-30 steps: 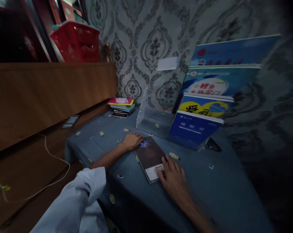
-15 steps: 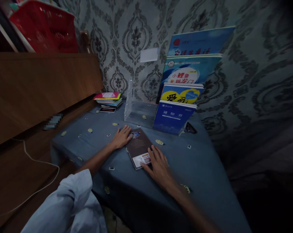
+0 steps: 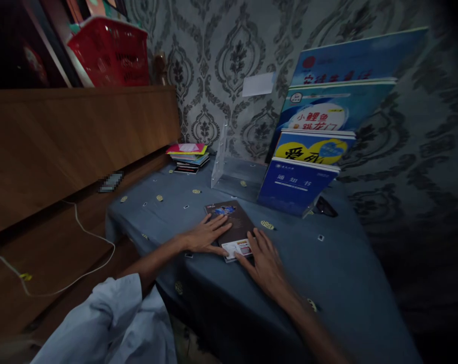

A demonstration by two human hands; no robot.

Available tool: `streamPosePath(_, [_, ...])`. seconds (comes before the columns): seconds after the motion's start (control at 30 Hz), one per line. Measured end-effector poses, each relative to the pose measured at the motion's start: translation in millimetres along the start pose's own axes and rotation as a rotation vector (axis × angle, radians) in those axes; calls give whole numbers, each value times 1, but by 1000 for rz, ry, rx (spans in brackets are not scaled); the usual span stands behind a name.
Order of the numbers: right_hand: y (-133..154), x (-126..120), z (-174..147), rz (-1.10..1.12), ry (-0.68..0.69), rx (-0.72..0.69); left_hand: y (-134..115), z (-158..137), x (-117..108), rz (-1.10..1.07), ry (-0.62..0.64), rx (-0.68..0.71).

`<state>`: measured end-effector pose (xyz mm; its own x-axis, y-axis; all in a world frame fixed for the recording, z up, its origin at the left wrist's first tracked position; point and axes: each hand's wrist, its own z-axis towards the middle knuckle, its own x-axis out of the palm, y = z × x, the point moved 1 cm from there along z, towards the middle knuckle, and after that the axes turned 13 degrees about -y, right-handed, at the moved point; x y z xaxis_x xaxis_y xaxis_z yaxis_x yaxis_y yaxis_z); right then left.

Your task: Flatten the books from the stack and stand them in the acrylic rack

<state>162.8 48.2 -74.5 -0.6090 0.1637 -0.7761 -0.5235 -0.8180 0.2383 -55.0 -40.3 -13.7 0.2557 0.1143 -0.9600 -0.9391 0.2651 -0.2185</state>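
Observation:
A dark brown book (image 3: 238, 222) with a blue picture at its top and a white label strip at its bottom lies flat on the table. My left hand (image 3: 205, 236) rests on the book's left side, fingers spread over the cover and thumb near the label. At the lower right edge is my right hand (image 3: 266, 262), its fingers stretched out and touching the book's corner by the label. Behind the book stands a clear acrylic rack (image 3: 219, 156), with a dark blue booklet (image 3: 299, 187) upright at the front of several taller books.
A stack of small books (image 3: 189, 157) sits at the table's back left. Eyeglasses (image 3: 325, 207) lie right of the rack. On the wooden cabinet (image 3: 81, 131) stands a red basket (image 3: 113, 53); a white cable (image 3: 88, 230) hangs below. The patterned wall closes off the back.
My left hand has slid from the book's upper left corner down toward its lower left side. My right hand stays at the lower right corner. The view has turned slightly left.

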Motion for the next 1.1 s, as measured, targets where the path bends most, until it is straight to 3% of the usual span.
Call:
streamPosePath(0.33, [6, -10, -3, -1, 57, -15, -9, -6, -3, -18, 19, 34])
streamPosePath(0.73, [11, -38, -56, 28, 7, -218, -39, -49, 7, 10, -12, 110])
streamPosePath(0.93, [18, -51, -67, 78, 11, -184, -57, -65, 16, 80, -75, 40])
streamPosePath(1.1, [20, -55, -66, 159, -40, -131, -58, -62, 3, 47, -98, 57])
